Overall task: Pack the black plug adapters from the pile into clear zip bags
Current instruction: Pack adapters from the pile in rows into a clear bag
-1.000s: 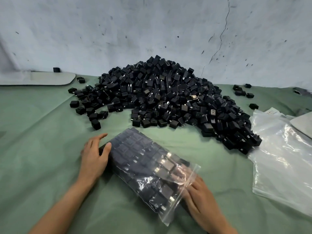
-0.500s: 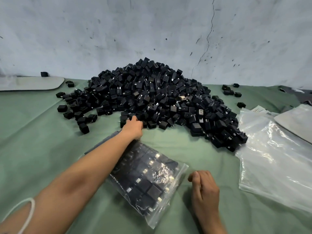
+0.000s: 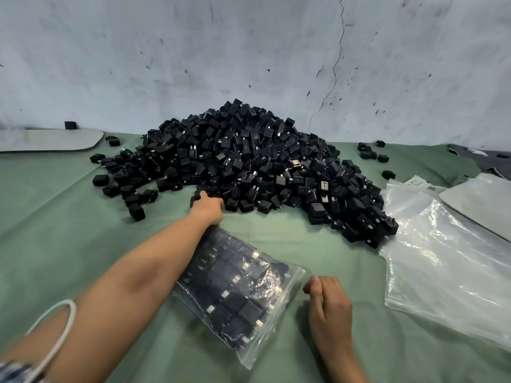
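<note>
A big pile of black plug adapters (image 3: 262,167) lies on the green cloth (image 3: 69,244) against the wall. A clear zip bag full of adapters (image 3: 237,294) lies flat in front of it, its open end toward me. My left arm stretches over that bag, and my left hand (image 3: 207,208) is at the pile's front edge, touching the nearest adapters. Its fingertips are hidden among them. My right hand (image 3: 329,302) rests on the cloth just right of the bag's near corner, with its fingers loosely curled and nothing in them.
A stack of empty clear zip bags (image 3: 448,272) lies at the right. Grey flat boards sit at the far left (image 3: 49,139) and far right (image 3: 481,200). Loose adapters (image 3: 367,154) are scattered beside the pile. A white cord crosses my left forearm.
My left hand left the filled bag and reached forward to the pile's edge. My right hand came off the bag's mouth and drew back onto the cloth.
</note>
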The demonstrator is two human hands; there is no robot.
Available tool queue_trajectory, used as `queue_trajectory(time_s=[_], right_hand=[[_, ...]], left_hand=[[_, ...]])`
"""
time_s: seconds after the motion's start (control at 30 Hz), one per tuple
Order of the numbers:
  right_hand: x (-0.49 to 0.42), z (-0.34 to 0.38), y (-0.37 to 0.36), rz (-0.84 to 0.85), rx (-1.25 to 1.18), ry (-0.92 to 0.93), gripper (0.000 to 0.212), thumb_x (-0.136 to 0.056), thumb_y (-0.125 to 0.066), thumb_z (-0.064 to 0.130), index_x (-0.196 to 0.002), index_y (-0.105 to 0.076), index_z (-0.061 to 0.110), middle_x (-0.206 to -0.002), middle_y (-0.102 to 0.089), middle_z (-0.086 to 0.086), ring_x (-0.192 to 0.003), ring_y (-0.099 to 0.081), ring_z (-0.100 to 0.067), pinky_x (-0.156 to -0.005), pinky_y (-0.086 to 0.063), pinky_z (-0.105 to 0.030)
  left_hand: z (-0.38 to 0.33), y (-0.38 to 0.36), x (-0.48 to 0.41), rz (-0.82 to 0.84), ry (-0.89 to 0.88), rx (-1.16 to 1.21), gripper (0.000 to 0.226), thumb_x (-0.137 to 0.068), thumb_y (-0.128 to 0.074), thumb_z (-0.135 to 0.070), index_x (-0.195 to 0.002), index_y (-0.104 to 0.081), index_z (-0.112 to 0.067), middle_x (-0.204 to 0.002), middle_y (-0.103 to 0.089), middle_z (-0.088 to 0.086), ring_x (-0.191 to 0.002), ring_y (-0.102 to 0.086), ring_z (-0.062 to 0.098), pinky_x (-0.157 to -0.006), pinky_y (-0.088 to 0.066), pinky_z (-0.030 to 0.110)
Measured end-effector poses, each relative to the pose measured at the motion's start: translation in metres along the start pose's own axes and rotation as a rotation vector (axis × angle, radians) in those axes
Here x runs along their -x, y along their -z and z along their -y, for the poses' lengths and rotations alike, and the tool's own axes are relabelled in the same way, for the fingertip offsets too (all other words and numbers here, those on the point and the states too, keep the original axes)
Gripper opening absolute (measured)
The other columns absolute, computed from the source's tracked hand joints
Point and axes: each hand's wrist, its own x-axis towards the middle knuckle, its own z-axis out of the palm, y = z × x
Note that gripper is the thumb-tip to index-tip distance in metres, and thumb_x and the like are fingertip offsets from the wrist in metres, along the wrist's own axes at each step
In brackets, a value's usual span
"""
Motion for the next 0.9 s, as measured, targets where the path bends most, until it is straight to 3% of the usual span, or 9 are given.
queue_trajectory(time_s=[0.1,0.2,0.27,0.33,0.4,0.47,0.6,0.7,0.9], right_hand=[[0.0,0.002,0.001,-0.001,0.014,-0.015,0.046,-0.093,-0.034,0.029,-0.065,-0.06,0.004,-0.065,-0.057,-0.002,-0.064,-0.053,-0.021,-0.062,-0.034,-0.024],[0.0,0.003,0.003,0.005,0.024,-0.013,0.046,-0.094,-0.033,0.029,-0.066,-0.06,0.004,-0.065,-0.057,-0.002,-0.064,-0.054,-0.025,-0.062,-0.035,-0.027],[-0.001,0.003,0.003,0.006,0.023,-0.028,0.046,-0.094,-0.033,0.029,-0.067,-0.06,0.004,-0.066,-0.058,-0.003,-0.064,-0.055,-0.026,-0.063,-0.036,-0.028],[-0.001,0.004,0.003,0.003,0.018,-0.038,0.044,-0.094,-0.033,0.029,-0.068,-0.06,0.004,-0.068,-0.058,-0.003,-0.066,-0.055,-0.028,-0.065,-0.036,-0.027],[-0.002,0.009,0.007,0.002,0.002,-0.027,0.039,-0.092,-0.037,0.028,-0.073,-0.062,0.005,-0.074,-0.059,-0.003,-0.072,-0.057,-0.029,-0.069,-0.037,-0.024],[-0.003,0.017,0.012,0.033,-0.067,0.001,0.032,-0.088,-0.042,0.027,-0.08,-0.066,0.007,-0.09,-0.062,-0.002,-0.088,-0.058,-0.027,-0.081,-0.039,-0.02],[-0.002,0.048,0.029,0.186,-0.374,0.012,0.029,-0.082,-0.047,0.028,-0.097,-0.07,0.019,-0.133,-0.051,-0.004,-0.124,-0.048,-0.022,-0.1,-0.037,-0.028],[-0.004,0.07,0.039,0.359,-0.451,0.102,0.031,-0.084,-0.05,0.031,-0.107,-0.069,0.03,-0.145,-0.043,0.0,-0.134,-0.039,-0.024,-0.106,-0.033,-0.033],[0.0,0.081,0.043,0.495,-0.314,0.128,0.029,-0.086,-0.054,0.036,-0.109,-0.072,0.032,-0.137,-0.05,0.002,-0.137,-0.035,-0.019,-0.108,-0.033,-0.039]], left_hand=[[0.0,0.003,-0.007,0.045,-0.027,-0.024,0.052,-0.091,-0.049,-0.009,-0.139,-0.046,-0.027,-0.144,-0.028,0.017,-0.119,-0.049,0.035,-0.095,-0.044,0.036],[0.003,0.006,-0.011,0.01,-0.049,0.046,0.044,-0.094,-0.048,-0.015,-0.136,-0.051,-0.029,-0.143,-0.036,0.017,-0.126,-0.046,0.032,-0.098,-0.042,0.037],[0.0,0.009,-0.005,-0.084,-0.088,0.138,0.037,-0.096,-0.049,-0.021,-0.132,-0.051,-0.029,-0.131,-0.045,0.017,-0.102,-0.057,0.031,-0.085,-0.045,0.036],[-0.01,0.014,0.009,-0.212,-0.204,0.334,0.031,-0.095,-0.052,-0.02,-0.125,-0.048,-0.025,-0.108,-0.058,0.014,-0.075,-0.056,0.024,-0.074,-0.046,0.032],[-0.025,0.021,0.04,-0.295,-0.32,0.609,0.026,-0.094,-0.056,-0.018,-0.115,-0.046,-0.029,-0.081,-0.058,0.001,-0.06,-0.052,0.01,-0.063,-0.046,0.024],[-0.036,0.024,0.081,-0.209,-0.418,0.916,0.025,-0.093,-0.057,-0.017,-0.108,-0.046,-0.034,-0.076,-0.056,-0.002,-0.054,-0.05,0.0,-0.054,-0.042,0.013],[-0.032,0.008,0.168,0.269,-0.598,1.322,0.029,-0.089,-0.047,-0.013,-0.106,-0.056,-0.035,-0.078,-0.063,0.002,-0.067,-0.056,0.015,-0.058,-0.046,0.025],[-0.025,-0.004,0.209,0.418,-0.682,1.312,0.028,-0.09,-0.045,-0.015,-0.11,-0.056,-0.031,-0.084,-0.06,0.003,-0.073,-0.054,0.017,-0.063,-0.045,0.025],[-0.016,-0.006,0.223,0.426,-0.69,1.205,0.027,-0.093,-0.043,-0.015,-0.113,-0.056,-0.028,-0.084,-0.058,0.007,-0.073,-0.055,0.017,-0.072,-0.046,0.03]])
